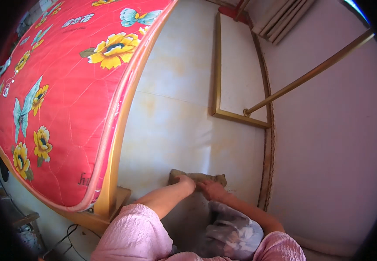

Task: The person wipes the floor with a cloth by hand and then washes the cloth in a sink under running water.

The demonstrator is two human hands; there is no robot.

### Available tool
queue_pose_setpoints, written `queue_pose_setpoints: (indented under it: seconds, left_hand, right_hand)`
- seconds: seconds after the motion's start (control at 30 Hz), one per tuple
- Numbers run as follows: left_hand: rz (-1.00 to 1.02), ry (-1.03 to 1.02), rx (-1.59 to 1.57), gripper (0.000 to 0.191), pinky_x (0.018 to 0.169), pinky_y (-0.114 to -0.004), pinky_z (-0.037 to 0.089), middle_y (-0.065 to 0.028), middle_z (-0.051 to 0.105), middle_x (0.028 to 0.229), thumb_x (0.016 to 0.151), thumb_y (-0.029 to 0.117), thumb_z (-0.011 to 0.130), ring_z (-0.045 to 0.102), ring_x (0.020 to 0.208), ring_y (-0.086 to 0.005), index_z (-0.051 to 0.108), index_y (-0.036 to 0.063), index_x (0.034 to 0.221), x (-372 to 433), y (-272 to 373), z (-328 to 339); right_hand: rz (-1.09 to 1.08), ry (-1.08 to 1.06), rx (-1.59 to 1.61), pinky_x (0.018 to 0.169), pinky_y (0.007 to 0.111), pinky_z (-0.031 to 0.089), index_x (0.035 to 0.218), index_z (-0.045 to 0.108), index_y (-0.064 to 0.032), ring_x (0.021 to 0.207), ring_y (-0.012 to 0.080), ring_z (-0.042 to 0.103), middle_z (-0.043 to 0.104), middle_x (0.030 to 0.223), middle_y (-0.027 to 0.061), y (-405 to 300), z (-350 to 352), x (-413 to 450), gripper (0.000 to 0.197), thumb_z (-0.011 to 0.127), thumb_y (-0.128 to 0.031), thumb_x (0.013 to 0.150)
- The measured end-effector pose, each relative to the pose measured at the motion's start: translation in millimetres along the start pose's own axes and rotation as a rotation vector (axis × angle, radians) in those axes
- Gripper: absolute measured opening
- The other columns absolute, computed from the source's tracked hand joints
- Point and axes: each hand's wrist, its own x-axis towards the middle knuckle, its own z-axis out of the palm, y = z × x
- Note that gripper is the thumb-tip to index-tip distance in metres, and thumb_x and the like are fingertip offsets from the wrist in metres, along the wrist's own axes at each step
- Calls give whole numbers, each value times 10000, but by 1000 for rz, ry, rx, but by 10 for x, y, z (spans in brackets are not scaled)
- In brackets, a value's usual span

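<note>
A folded brown cloth [202,176] lies across the pale floor in front of my knees. My left hand [186,183] bears on its left half, with the fingertips hidden. Close beside it, my right hand [212,189] grips the near edge toward the cloth's right end, fingers bent inward. Both arms reach down and forward from pink short sleeves. Below my right forearm shows a knee in grey floral fabric [237,231].
To the left stands a wooden bed frame [112,176] with a red flowered mattress [74,130]. A low white platform with gold trim [242,71] sits along the right wall, and a gold pole [309,74] rises from it. Black cables [69,239] lie at lower left.
</note>
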Motion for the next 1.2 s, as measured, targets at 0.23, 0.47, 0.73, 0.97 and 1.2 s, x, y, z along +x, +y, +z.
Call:
queue_pose_setpoints:
  seconds: [0.23,0.47,0.73,0.97,1.2]
  left_hand:
    - [-30,53,234,432,870,-586,422,-78,592,1217,749,225,725,551,1100,-300,630,120,1157,77,-107,-410]
    - [144,-15,-163,499,859,-450,481,-124,566,1234,812,197,641,555,1100,-342,502,40,1265,-103,-260,-208]
    - [94,410,-95,732,973,-500,338,-140,282,1449,815,243,644,251,1335,-327,257,99,1419,-16,-26,474]
    - [115,611,-244,719,1068,-527,199,-155,236,1477,782,89,572,203,1371,-340,259,109,1429,-190,-223,838]
    - [372,576,-138,706,1083,-499,193,-159,376,1402,727,17,552,269,1344,-329,322,65,1393,-83,303,1103]
  right_hand:
    - [81,-113,-156,684,441,512,839,665,-62,819,342,625,637,878,163,-322,-84,-345,172,575,-181,752]
    - [220,-442,73,720,442,518,859,664,-58,886,349,625,639,970,188,-419,178,-501,195,564,-149,719]
    - [432,385,48,930,436,407,1192,544,-196,1160,330,455,520,1209,103,-102,478,-340,444,616,-176,754]
    - [222,636,48,1002,468,351,1248,523,-187,1203,330,409,492,1227,103,200,795,-217,481,587,-161,772]
    - [94,659,336,910,419,417,1138,586,-106,1028,328,508,549,1065,120,295,1202,-754,417,601,-75,723]
